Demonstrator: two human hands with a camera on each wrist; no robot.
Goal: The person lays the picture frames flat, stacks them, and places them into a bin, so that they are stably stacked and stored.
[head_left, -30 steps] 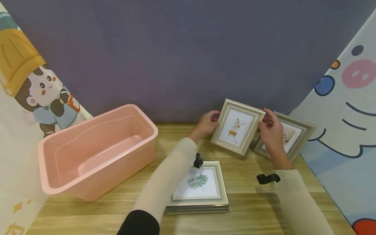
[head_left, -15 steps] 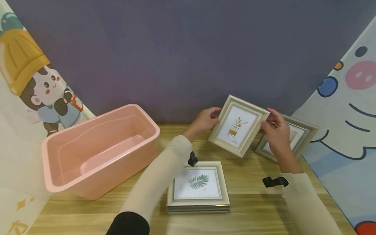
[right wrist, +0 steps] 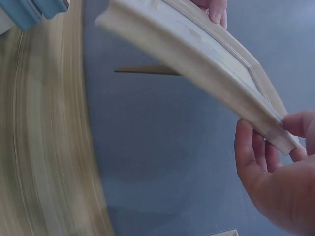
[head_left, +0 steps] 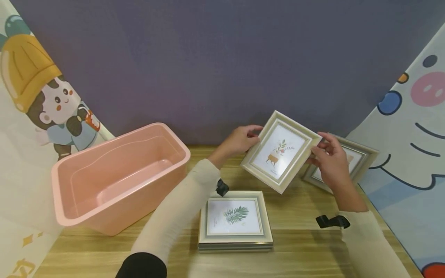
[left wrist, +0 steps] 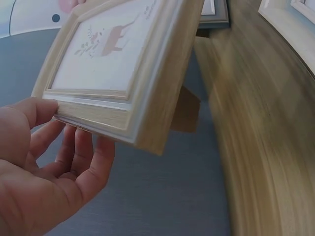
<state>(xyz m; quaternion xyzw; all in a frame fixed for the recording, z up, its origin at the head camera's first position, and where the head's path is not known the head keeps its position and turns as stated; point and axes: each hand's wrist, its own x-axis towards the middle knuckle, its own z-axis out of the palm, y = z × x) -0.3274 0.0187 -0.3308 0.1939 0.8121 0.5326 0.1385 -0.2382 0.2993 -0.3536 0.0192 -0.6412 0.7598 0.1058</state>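
Note:
Between my two hands a cream picture frame with a potted-plant print is held up, tilted, above the table. My left hand grips its left edge; in the left wrist view the thumb lies on the front and the fingers curl behind. On the other side my right hand pinches the upper right corner. A brown stand flap juts from the frame's back. Behind my right hand a second picture frame stands propped, partly hidden. Nearer me lies a stack of picture frames, a green leaf print on top.
A pink plastic bin stands at the left of the wooden table. A dark grey-blue panel rises at the back, with cartoon-printed panels at both sides.
The held picture frame has tilted further clockwise, its top corner rising and its lower corner dropping slightly. My right hand has shifted a little right and down; both hands keep their hold.

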